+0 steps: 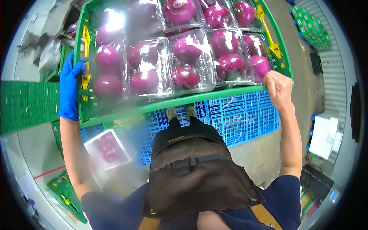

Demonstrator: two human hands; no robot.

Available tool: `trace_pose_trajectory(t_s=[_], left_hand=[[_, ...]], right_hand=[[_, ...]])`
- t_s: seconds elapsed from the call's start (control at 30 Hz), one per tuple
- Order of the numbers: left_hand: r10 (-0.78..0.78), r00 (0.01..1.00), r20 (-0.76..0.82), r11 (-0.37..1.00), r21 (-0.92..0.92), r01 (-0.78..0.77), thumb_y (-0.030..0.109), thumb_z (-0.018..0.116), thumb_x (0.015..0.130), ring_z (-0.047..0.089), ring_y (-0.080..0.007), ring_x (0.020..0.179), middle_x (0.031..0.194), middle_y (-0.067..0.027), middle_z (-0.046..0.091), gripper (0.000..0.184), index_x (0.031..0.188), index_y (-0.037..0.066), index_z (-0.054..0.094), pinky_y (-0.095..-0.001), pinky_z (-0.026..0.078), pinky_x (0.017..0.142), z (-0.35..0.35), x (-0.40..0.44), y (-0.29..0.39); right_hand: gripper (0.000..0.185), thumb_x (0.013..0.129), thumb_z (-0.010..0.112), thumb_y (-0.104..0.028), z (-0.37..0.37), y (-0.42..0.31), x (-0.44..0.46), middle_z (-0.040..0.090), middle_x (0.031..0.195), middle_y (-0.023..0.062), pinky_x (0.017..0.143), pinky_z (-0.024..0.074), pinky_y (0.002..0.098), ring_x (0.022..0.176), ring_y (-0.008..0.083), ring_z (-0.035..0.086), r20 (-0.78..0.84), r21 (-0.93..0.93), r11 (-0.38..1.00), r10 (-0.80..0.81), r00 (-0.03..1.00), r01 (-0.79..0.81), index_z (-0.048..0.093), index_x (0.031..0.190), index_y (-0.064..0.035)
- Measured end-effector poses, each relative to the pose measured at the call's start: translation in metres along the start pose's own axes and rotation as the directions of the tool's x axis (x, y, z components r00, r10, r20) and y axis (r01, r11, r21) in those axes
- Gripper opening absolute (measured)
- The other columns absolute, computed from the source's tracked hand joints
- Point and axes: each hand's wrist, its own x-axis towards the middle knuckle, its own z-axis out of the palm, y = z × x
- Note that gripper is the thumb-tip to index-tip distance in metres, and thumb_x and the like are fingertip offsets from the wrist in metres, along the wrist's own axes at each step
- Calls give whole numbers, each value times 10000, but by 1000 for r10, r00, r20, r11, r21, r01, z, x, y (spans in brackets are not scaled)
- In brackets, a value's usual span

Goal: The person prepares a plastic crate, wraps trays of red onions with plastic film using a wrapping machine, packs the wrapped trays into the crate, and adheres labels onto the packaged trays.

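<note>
A green plastic crate (214,95) with yellow side latches spans the upper half of the head view. Inside it lie several clear plastic packs of red onions (187,50), set in rows. My left hand (69,90), in a blue glove, is closed round the crate's left side by a yellow latch. At the near right corner, my bare right hand (278,89) has its fingers wrapped over the rim. Glare and a blurred patch obscure some packs at the upper left.
Under my feet and the crate are blue plastic pallets (245,119). A white box of red onions (107,149) is low on the left. Stacked green crates (28,105) stand further left. A white box (325,136) and a green patterned stack (312,28) line the right.
</note>
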Motion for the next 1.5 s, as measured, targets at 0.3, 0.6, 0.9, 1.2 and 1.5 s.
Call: trace_pose_trajectory(t_s=[0.3,0.6,0.9,1.2,1.5], left_hand=[[9,1000,-3,987,-158,-10,88,542,904,567,-110,865,1121,-106,606,538,1398,-26,362,-240,462,807,-7,10,4],[-60,908,-415,913,-391,-119,245,517,951,556,-179,1110,1250,-120,580,445,1339,30,496,-301,429,966,-41,-108,-38],[-904,367,-220,317,231,920,207,584,895,603,-208,833,1007,-125,635,374,1218,29,526,-342,506,715,204,-635,-386],[-950,309,-33,310,-31,950,192,516,877,647,-225,722,853,-114,652,219,998,69,651,-333,513,627,234,-774,-347],[-778,104,-619,615,-785,-75,150,564,914,619,-134,780,951,-74,663,299,1167,-2,613,-271,511,677,58,-744,-294]], right_hand=[[310,901,504,-169,-12,-1,8,416,572,111,472,357,377,504,286,465,-85,16,1000,8,996,-7,462,619,-47],[358,956,459,-170,4,1,0,437,562,102,471,345,346,475,229,448,-227,65,997,-33,973,49,511,637,-14],[298,966,432,-142,-7,-60,1,575,758,52,672,450,270,706,147,524,-520,449,889,346,781,-95,591,761,2],[291,947,473,-214,159,-350,-63,531,657,101,547,435,387,592,263,556,195,765,586,-608,770,269,548,726,-40],[254,863,604,-323,280,-533,-182,678,846,141,727,498,446,824,339,647,585,710,407,-796,-159,575,605,910,-73]])
